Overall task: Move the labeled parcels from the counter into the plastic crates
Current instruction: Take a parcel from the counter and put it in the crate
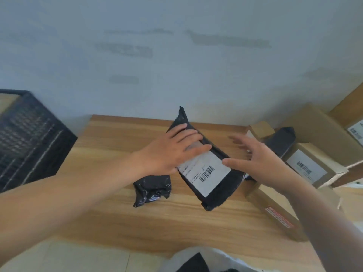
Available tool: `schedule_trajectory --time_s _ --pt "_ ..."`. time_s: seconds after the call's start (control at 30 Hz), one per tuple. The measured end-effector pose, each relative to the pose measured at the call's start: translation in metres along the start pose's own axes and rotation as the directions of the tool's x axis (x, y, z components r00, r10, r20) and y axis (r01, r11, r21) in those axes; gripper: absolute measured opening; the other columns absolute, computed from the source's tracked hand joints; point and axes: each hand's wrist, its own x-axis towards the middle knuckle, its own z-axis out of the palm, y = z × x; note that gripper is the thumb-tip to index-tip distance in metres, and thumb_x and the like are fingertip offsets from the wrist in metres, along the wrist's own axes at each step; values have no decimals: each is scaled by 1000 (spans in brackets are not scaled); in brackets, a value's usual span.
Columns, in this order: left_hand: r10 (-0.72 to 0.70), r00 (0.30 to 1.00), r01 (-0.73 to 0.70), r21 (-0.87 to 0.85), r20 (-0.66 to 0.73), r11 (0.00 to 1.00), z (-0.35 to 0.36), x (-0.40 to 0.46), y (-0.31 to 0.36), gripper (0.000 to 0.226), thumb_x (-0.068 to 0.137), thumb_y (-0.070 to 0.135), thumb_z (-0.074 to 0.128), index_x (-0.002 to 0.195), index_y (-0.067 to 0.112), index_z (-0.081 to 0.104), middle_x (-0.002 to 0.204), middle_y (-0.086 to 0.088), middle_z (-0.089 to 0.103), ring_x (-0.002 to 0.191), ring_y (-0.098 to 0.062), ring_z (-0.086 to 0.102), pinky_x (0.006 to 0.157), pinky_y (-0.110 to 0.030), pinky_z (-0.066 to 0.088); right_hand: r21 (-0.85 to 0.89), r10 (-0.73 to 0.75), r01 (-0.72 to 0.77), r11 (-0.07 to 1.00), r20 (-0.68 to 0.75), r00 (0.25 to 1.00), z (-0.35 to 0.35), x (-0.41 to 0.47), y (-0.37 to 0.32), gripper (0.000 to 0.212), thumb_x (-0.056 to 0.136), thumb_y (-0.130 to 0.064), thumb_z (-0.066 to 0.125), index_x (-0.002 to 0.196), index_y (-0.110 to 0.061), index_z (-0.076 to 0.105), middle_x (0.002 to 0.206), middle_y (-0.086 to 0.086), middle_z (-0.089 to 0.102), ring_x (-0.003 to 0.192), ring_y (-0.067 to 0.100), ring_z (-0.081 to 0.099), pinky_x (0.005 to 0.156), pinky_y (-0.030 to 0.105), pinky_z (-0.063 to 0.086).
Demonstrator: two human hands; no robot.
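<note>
We have the long black mailer (211, 173) lying mid-desk, label up, white label with barcode facing us. Its long axis runs diagonally: far end toward the back edge of the desk (110, 154), near end pointing to the front right. Our left hand (172, 152) lies flat on the far half, fingers spread over the top and the label's upper end, pressing rather than gripping; not closed around anything. Our right hand (255, 160) is released, fingers splayed, hovering just beside the mailer's right long edge, thumb over the label's right corner; contact unclear from blur.

So the mailer sits between both hands, left on it, right nearer the free edge. Crate (25, 138) is off the desk's left side, well apart from the mailer. Our read: the lift goes left, across the left arm's side, so the left hand is the better carrier once it wraps the far end.

Smaller crumpled black bag (152, 189) lies just beside the mailer's left edge, toward the front. Cardboard boxes (306, 165) stack along the right edge.
</note>
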Motion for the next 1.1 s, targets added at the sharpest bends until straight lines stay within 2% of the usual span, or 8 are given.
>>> schedule_trajectory --time_s 0.23,0.43,0.6,0.7,0.8,0.9,1.0,1.1 --pt "52 998 -54 112 17 992 -36 -10 58 107 68 22 86 161 20 33 151 -14 49 144 -35 39 125 -55 26 198 -1 -66 978 319 948 2 -17 34 33 85 -26 85 112 -33 68 110 -8 76 86 10 78 69 26 63" --pt "44 994 -62 191 99 980 -56 -1 99 106 71 8 74 162 28 23 158 -11 43 150 -34 28 125 -53 13 233 -23 -80 969 410 912 -6 -41 59 41 83 -18 85 121 -20 69 108 -1 79 94 19 78 90 43 63" --pt "-377 926 377 5 18 926 -76 4 119 116 82 3 68 159 49 -6 171 3 -9 157 -22 -13 124 -47 -9 429 -103 -73 900 373 922 -15 -68 88 38 89 -13 79 126 -18 70 113 -3 80 103 19 77 92 45 62" --pt "-786 617 726 -352 -48 591 -94 1 132 109 83 6 71 158 53 6 170 12 1 156 -15 -1 123 -42 4 574 -144 -83 815 340 929 -22 -80 104 42 88 -12 77 129 -15 69 119 2 78 109 24 75 92 46 60" --pt "-960 234 489 -872 151 -18 -104 -9 164 74 89 22 75 141 61 39 154 23 34 144 -3 29 113 -34 30 688 -220 -69 722 323 921 -28 -91 112 50 83 -17 81 131 -15 69 125 6 76 114 28 73 86 39 62" --pt "-874 318 89 -929 368 -359 -100 -16 210 48 88 41 80 131 48 59 140 15 62 135 -16 57 101 -35 51 770 -308 -32 637 292 905 -35 -103 113 45 81 -19 77 127 -18 74 129 7 74 117 29 72 84 34 63" --pt "-801 460 65 -914 384 -401 -95 -19 251 63 80 49 80 139 41 59 139 4 66 128 -23 64 103 -44 53 816 -372 -13 578 277 886 -38 -114 111 45 81 -17 75 126 -18 75 132 10 72 120 32 70 87 36 62" --pt "-801 459 10 -904 384 -427 -96 -18 276 57 73 43 83 127 52 66 135 6 70 123 -16 68 89 -33 60 820 -423 26 571 267 866 -41 -124 109 44 83 -16 73 126 -21 75 133 10 72 120 32 70 89 37 62"
